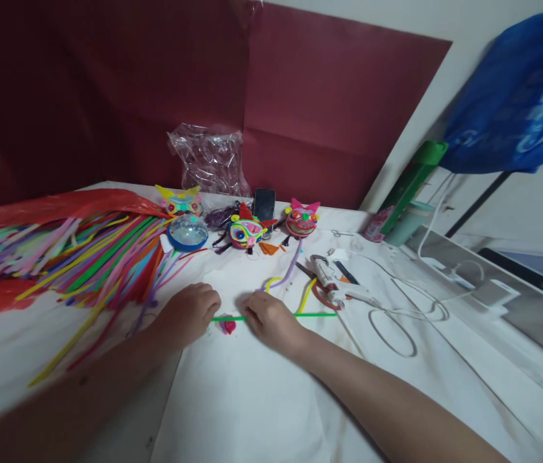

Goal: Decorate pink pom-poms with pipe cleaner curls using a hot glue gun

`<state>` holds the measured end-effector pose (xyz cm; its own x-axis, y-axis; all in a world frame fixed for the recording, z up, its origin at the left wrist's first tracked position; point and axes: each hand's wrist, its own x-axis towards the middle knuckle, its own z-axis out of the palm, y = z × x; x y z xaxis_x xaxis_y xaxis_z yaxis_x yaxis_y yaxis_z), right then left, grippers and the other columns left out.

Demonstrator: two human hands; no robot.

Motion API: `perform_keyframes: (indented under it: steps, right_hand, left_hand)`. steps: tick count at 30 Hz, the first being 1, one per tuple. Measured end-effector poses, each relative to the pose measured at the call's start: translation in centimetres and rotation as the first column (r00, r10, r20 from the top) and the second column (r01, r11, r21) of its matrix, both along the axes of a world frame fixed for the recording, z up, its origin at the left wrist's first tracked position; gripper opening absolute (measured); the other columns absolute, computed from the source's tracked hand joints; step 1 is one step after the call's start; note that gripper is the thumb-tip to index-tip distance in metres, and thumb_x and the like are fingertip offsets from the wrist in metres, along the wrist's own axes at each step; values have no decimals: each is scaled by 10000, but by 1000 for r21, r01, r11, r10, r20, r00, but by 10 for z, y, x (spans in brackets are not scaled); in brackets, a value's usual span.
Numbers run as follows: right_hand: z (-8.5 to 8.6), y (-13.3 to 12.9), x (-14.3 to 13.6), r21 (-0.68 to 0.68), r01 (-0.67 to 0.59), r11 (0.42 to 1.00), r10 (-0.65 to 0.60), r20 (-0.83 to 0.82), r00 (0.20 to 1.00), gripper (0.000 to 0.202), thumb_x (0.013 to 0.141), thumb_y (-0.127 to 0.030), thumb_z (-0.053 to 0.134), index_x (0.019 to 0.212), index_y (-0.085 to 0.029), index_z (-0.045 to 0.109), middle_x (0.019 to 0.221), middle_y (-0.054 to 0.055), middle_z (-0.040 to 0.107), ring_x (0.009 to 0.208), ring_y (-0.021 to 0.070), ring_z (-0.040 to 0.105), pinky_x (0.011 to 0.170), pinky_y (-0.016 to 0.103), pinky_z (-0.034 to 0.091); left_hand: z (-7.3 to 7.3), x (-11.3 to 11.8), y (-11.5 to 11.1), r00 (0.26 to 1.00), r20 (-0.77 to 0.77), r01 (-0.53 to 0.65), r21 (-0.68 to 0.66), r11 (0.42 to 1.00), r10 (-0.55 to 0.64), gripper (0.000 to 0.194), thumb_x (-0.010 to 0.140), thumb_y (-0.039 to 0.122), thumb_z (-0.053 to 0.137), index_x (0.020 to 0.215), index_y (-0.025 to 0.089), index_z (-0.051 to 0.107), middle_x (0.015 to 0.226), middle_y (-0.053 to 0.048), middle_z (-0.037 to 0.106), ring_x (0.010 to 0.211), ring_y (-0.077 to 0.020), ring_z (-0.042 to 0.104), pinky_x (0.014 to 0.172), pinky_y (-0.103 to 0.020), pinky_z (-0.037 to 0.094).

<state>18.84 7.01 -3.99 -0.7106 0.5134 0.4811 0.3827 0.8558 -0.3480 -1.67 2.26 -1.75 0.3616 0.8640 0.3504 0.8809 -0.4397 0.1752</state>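
Observation:
A straight green pipe cleaner (pixel 317 314) runs sideways over the white paper (pixel 247 399). My left hand (pixel 194 307) is closed on its left end. Further along it, my right hand (pixel 266 315) pinches the stem, and a long piece sticks out to the right. Under the stretch between my hands lies a small pink and red piece (pixel 227 325); its kind is too blurred to tell. Beyond my right hand are a curved purple pipe cleaner (pixel 294 262) and a short yellow pipe cleaner (pixel 306 294).
Many coloured pipe cleaners (pixel 97 257) spill from a red plastic bag (pixel 73 202) at left. Several decorated animal-face balls (pixel 302 220), a clear dome (pixel 187 233) and a phone (pixel 265 207) stand at the back. A glue gun (pixel 328 278) with its cable lies at right, near a green cup (pixel 409 224).

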Motion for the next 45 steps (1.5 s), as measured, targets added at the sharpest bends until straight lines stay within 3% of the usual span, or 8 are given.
perform_keyframes:
  steps: [8,11,15,23,27,35,41,45]
  right_hand:
    - [4,-6,-3,-24,-113,993,108,-163,981,168,866,-81,460,867,-157,610,822,74,657,806,162,612,748,249,500]
    - [15,-2,3,-54,71,996,-80,-204,976,176,860,-95,453,901,-147,615,844,80,653,797,169,608,740,263,492]
    - [31,9,14,-173,346,922,-347,28,937,173,893,-154,461,859,-173,629,800,43,654,679,143,596,629,238,452]
    - [37,12,19,-191,444,875,-383,286,878,156,711,-148,633,567,-187,588,599,19,616,567,144,540,514,228,324]
    - [41,15,25,-233,421,877,-368,240,898,176,791,-200,538,641,-178,626,604,14,607,537,126,505,505,225,317]
    - [23,25,21,-488,169,856,-148,81,986,190,667,-268,593,510,-167,556,474,-10,532,459,118,469,456,222,358]
    - [53,36,26,-551,106,827,-296,-268,917,386,814,-518,441,691,-180,581,712,65,627,623,156,553,616,279,463]
    - [63,33,22,-471,292,833,-335,-8,942,334,710,-459,631,514,-201,550,489,-5,527,490,135,455,501,267,353]
  left_hand:
    - [-12,11,-1,989,60,140,-46,989,-137,151,865,112,508,759,172,597,769,-30,614,790,-182,557,737,-298,416]
    - [-15,8,3,990,37,134,-4,991,-134,245,899,98,426,723,173,578,737,-29,583,775,-183,535,733,-306,404]
    - [-8,2,4,996,62,66,45,997,-69,245,923,132,392,765,164,576,761,-41,579,782,-186,532,750,-315,407]
    - [-6,10,-5,995,17,102,-100,990,-101,102,866,194,563,790,174,628,841,-37,621,869,-184,566,787,-291,413]
    - [-8,12,-6,994,-2,105,-63,992,-105,172,871,154,534,715,173,604,814,-23,613,830,-161,565,780,-276,407]
    - [-5,7,-10,987,-136,87,-9,996,-88,141,839,131,552,707,159,591,756,-57,637,760,-199,592,716,-304,421]
    - [-4,9,-13,968,-231,93,-26,995,-97,48,792,131,596,750,147,614,794,-87,660,767,-232,617,692,-322,449]
    - [-5,10,-12,958,-261,114,-21,993,-116,54,748,112,626,732,158,603,776,-87,655,786,-241,619,707,-326,463]
